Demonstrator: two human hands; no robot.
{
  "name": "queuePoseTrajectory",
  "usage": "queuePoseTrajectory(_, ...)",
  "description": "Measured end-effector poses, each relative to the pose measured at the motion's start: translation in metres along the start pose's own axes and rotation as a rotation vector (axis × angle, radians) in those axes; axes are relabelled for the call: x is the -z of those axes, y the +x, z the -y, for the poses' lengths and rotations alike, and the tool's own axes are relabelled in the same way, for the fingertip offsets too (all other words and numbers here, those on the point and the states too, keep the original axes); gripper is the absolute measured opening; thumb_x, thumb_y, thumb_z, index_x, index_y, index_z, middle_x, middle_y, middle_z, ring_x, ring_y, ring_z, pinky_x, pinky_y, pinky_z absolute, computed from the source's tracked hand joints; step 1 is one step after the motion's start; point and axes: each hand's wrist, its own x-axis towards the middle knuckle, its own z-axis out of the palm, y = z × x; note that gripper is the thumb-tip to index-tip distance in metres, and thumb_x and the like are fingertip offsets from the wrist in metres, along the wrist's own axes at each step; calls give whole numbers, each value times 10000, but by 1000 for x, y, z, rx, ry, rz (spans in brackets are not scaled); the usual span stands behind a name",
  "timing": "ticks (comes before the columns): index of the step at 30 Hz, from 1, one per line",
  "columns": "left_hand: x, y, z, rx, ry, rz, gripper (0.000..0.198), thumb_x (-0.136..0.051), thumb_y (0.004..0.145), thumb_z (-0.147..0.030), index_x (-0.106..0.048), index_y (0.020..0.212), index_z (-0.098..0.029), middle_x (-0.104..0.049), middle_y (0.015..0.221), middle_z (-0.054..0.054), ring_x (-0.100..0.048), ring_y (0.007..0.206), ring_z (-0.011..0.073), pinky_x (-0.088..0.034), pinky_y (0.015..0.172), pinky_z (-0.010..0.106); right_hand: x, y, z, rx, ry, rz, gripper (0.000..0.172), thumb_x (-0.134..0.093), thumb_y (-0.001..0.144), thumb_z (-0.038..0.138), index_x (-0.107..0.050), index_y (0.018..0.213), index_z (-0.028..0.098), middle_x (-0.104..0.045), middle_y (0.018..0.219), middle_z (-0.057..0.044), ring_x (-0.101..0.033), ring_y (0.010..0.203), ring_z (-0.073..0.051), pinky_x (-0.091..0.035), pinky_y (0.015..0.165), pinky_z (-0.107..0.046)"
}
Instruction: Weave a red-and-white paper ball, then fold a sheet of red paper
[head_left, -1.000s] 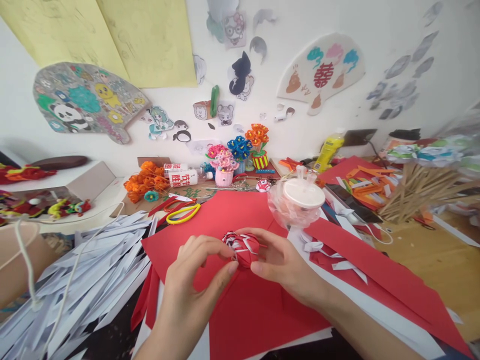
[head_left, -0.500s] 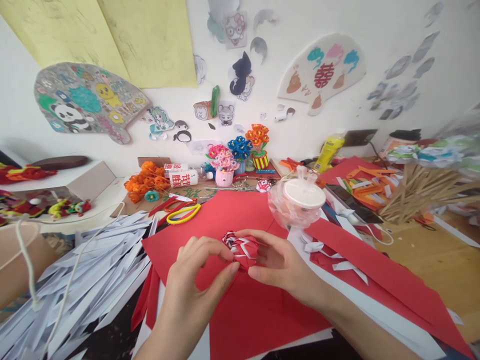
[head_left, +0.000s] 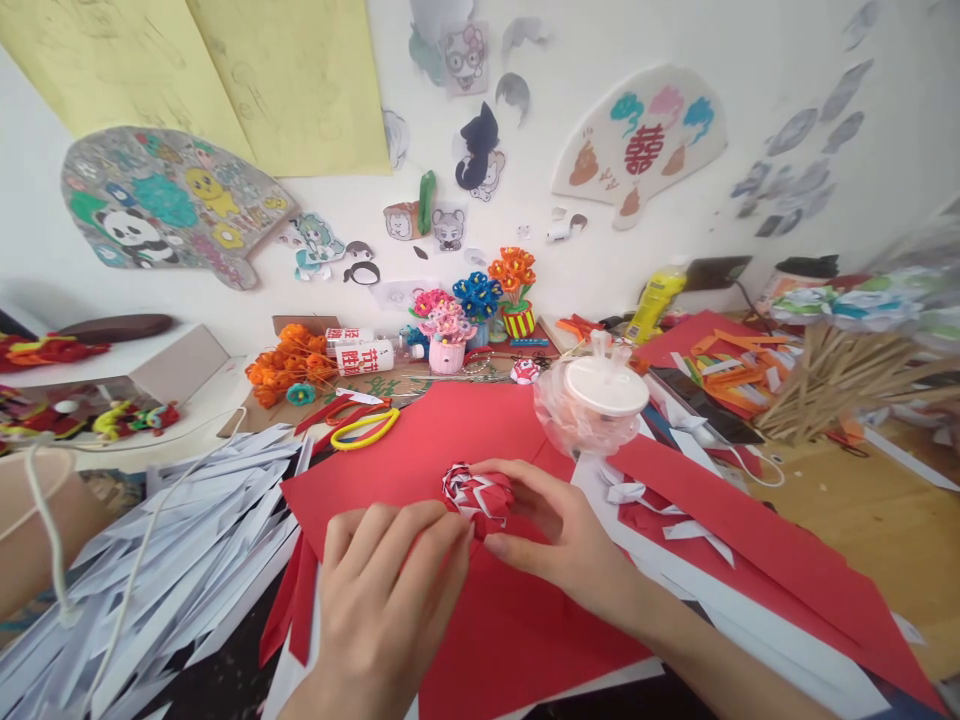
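Note:
A small ball woven from red and white paper strips (head_left: 477,494) sits between my two hands, just above a large red paper sheet (head_left: 495,620). My right hand (head_left: 559,545) cups the ball from the right, fingers curled round it. My left hand (head_left: 390,600) lies with its back to the camera, fingers held together and their tips pressed against the ball's left side.
A heap of white paper strips (head_left: 172,560) fills the left. Yellow-handled scissors (head_left: 365,428) lie beyond the red sheet. A plastic-wrapped cup with a white lid (head_left: 594,400) stands right of centre. Paper flowers (head_left: 480,305), glue bottles (head_left: 367,355) and wooden sticks (head_left: 840,385) crowd the back.
My left hand has turned over, its back now up and its fingers closed together on the ball. The ball has shifted slightly up and left in my right hand.

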Motion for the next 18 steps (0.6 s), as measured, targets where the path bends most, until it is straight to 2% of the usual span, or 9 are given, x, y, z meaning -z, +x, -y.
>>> queuePoseTrajectory(3,1,4,1,183,-181,87,50,-637,816,-212,-640,778,-245,-697,747,-22,-552,630,145,-374,658,307,1,0,2,0,15,7,439,-737,781,285,-585,1192,251,-627,1179,-55,-573,1139,-230,-453,1019,-390)
queuePoseTrajectory(6,1,8,4,474,-463,242,166,-611,835,-335,-647,709,-232,-660,672,-19,-533,606,146,-422,630,288,2,-1,4,-10,19,28,443,-743,775,285,-589,1189,267,-617,1202,-44,-557,1162,-226,-436,1037,-393)
queuePoseTrajectory(9,1,10,6,702,-648,329,224,-635,796,-409,-678,696,-213,-649,668,3,-526,601,148,-425,565,266,2,-1,4,-14,14,44,460,-751,765,283,-589,1195,275,-607,1224,-42,-553,1167,-227,-429,1046,-406)
queuePoseTrajectory(12,3,11,5,836,-784,353,236,-684,741,-427,-688,673,-202,-645,662,10,-529,592,142,-431,546,251,3,-1,2,-8,22,55,465,-749,768,274,-585,1203,283,-598,1247,-38,-551,1172,-223,-425,1051,-408)
queuePoseTrajectory(16,5,13,3,958,-945,368,275,-652,766,-445,-692,664,-192,-690,728,32,-606,728,175,-487,687,273,4,-1,2,-21,48,58,470,-756,762,283,-585,1200,270,-611,1226,-47,-567,1151,-231,-439,1036,-418)
queuePoseTrajectory(18,5,14,3,980,-967,403,278,-651,771,-443,-702,675,-188,-693,721,34,-611,736,176,-489,709,275,3,-1,3,-31,62,62,481,-760,757,288,-582,1203,260,-612,1227,-54,-566,1152,-238,-435,1039,-430)
